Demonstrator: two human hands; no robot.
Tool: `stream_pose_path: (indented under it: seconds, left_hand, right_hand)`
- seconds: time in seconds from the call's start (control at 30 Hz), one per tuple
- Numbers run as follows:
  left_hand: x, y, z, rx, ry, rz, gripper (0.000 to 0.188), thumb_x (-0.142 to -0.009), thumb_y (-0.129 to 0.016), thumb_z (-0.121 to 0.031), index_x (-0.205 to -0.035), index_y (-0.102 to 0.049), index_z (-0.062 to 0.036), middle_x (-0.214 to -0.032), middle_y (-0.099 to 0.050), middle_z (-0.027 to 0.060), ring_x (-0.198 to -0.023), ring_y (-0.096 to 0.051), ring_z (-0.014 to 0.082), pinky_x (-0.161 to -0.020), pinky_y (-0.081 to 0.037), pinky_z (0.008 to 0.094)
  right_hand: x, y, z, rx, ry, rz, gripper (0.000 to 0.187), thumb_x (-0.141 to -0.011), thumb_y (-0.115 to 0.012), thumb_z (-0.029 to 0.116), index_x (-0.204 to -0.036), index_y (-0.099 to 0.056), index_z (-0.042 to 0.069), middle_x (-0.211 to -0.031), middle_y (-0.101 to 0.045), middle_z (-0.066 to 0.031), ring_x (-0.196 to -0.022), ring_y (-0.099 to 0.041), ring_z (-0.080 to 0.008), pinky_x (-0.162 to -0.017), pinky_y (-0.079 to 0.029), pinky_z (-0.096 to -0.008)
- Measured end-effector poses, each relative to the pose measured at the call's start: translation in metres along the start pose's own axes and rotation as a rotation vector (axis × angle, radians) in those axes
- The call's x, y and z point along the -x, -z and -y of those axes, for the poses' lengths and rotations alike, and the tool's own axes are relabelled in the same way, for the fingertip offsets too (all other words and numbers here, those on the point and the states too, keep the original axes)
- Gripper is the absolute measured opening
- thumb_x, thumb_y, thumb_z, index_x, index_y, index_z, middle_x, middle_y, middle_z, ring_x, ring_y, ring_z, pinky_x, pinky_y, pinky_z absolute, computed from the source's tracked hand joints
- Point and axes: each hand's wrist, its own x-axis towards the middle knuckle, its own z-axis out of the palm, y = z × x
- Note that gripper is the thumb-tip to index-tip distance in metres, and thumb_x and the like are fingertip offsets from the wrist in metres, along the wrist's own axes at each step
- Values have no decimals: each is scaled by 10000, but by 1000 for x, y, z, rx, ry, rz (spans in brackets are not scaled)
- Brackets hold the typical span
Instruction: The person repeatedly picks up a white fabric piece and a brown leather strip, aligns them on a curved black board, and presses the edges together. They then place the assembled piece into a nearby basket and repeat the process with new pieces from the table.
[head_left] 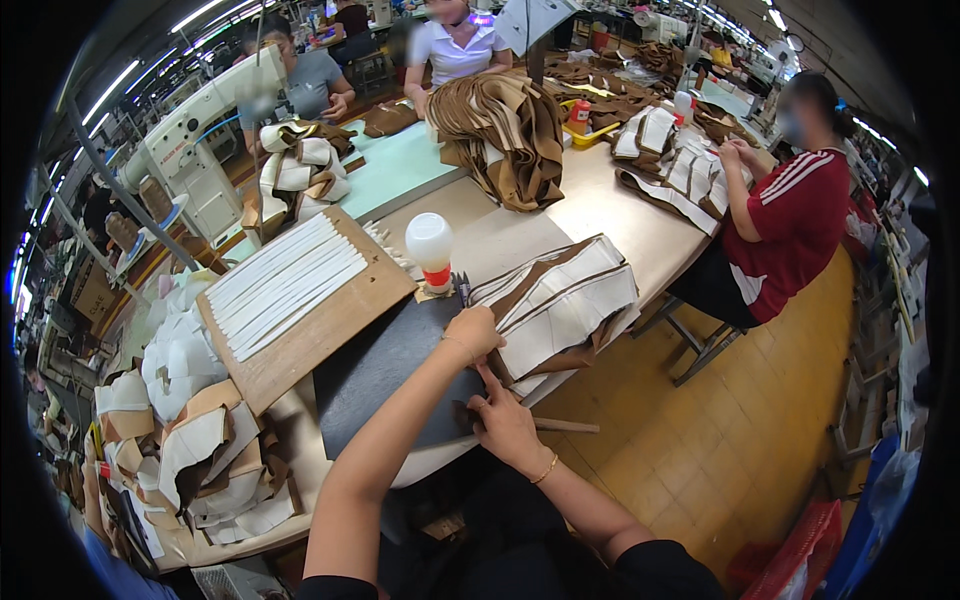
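While I watch remotely, the left hand [474,334] curls at the edge of the dark board [385,375], beside the fabric stack [565,305]. Just below, the right hand [508,430] bends over a wooden handle [570,426]; whether either grips anything, I cannot tell.

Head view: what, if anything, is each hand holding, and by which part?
Cannot be told: left hand and right hand are close together beside the white-and-brown stack, hiding any hold.

I count my two hands, left hand [474,331] and right hand [508,430]; one dark mat [355,368]; one brown board [382,283]; one red-collared bottle [429,242] near me; one wooden handle [566,426]; two thread cones [155,199] at left; three people [800,215] close by.
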Motion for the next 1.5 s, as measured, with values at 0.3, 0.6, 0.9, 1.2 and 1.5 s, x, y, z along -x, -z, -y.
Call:
stream_pose_path:
  seconds: [0.3, 0.6, 0.9, 1.2, 1.5]
  left_hand:
    - [-17, -29, -5, 121, -250, -320, 378, -675, -679, 46, -1043, -619, -16, -994, -690, 200, -982, -671, 334, -835, -534, 386]
    - [11, 49, -92, 704, -372, -271, 444, -720, -629, 52, -1150, -598, -53, -882, -568, 54, -760, -588, 148, -702, -516, 279]
    - [105, 186, -172, 868, -943, -423, 461, -810, -623, 37, -1263, -582, -37, -961, -604, 10, -864, -563, 71, -781, -471, 201]
    - [206, 178, 13, 811, -563, -652, 430, -835, -613, 17, -1257, -532, -1, -992, -550, -4, -886, -514, 84, -789, -431, 219]
    - [283, 18, 223, 95, 156, -515, 453, -766, -542, 81, -1182, -641, -69, -1009, -578, 147, -900, -574, 314, -828, -477, 387]
  right_hand:
    - [0, -3, -5, 26, -22, -48, 275, -692, -692, 16, -943, -610, 93, -1542, -319, -203, -1012, -638, -356, -802, -551, -462]
    - [-3, -33, -42, 2, 0, -105, 323, -761, -643, 91, -1070, -557, 51, -1351, -534, -244, -924, -660, -370, -798, -541, -473]
    - [-16, -1, -21, -44, -245, 141, 641, -836, -586, 149, -1436, -418, 2, -1070, -657, -230, -897, -663, -404, -805, -526, -476]
    - [-6, 3, -66, -321, -65, 126, 424, -835, -605, 149, -1247, -615, 47, -1380, -533, -181, -1024, -638, -364, -878, -509, -418]
    - [8, 50, -53, -67, -195, -64, 258, -851, -645, 121, -1090, -644, 22, -1224, -572, -103, -883, -652, -366, -781, -529, -435]
